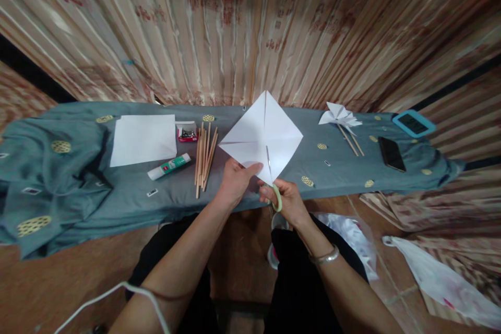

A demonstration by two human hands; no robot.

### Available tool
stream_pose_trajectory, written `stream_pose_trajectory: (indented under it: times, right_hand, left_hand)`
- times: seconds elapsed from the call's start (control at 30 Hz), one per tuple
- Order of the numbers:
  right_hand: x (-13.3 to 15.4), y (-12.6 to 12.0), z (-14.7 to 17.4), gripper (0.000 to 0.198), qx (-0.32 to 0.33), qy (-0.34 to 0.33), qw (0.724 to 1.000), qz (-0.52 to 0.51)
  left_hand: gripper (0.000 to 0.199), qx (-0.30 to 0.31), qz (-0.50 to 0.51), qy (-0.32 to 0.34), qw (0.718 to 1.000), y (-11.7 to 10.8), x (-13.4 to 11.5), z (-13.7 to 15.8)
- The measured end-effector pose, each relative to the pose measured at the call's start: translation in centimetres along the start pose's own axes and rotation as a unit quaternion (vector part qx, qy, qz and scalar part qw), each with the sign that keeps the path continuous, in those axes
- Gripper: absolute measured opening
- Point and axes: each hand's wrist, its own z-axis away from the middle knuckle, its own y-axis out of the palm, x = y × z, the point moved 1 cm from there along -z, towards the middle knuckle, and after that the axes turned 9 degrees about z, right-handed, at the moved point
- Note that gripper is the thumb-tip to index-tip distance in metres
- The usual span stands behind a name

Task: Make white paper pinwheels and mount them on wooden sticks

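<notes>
A square sheet of white paper (250,128) is held up with one corner towards me. Slits run inward from its far and left corners. My left hand (237,180) pinches its near left edge, thumb on top. In my right hand (285,198) is a pair of scissors (277,199) with pale green handles, my fingers closed round them. One blade lies over the paper, pointing from the near corner towards the centre. The other blade is hidden beneath the sheet.
On the cloth-covered table (250,201) lie white sheets (144,138), a glue stick (169,167), a box of small metal pieces (187,132), and several wooden sticks (204,159). To the right are paper pinwheels (340,115), a phone (392,154) and a blue-framed digital clock (414,123). Plastic bags (450,276) lie below.
</notes>
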Motion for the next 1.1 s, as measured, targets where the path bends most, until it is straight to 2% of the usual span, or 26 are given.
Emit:
stream_pose_trajectory:
  times: [0.5,0.67,0.8,0.9,1.0,1.07,1.1]
  right_hand:
    - [0.0,0.2,0.0,0.045,0.001,0.015,1.000,-0.016]
    - [0.0,0.1,0.1,0.051,0.065,0.017,0.998,0.012]
    - [-0.6,-0.2,0.6,0.055,0.131,0.012,0.990,0.045]
    - [-1.4,-1.2,1.1,0.053,0.181,0.034,0.979,0.088]
    - [-1.7,-3.2,1.6,0.049,0.223,0.045,0.964,0.134]
    - [-1.5,-4.8,1.7,0.048,0.227,0.054,0.962,0.141]
    - [-1.3,-5.6,1.7,0.048,0.206,0.053,0.968,0.135]
  left_hand:
    - [0.015,0.008,0.011,-0.005,1.000,-0.3,0.2,0.1]
    - [0.020,-0.012,0.018,-0.017,1.000,-0.5,-0.1,-0.1]
    - [0.029,-0.016,0.051,0.026,0.998,-1.2,-1.0,-0.7]
    - [0.035,-0.014,0.061,0.051,0.997,-2.0,-1.9,-0.9]
    - [0.035,-0.015,0.034,0.045,0.998,-2.9,-2.5,-0.9]
    - [0.032,-0.013,0.010,0.032,0.999,-3.4,-2.6,-0.9]
    - [0.031,-0.011,0.000,0.024,1.000,-3.6,-2.6,-0.8]
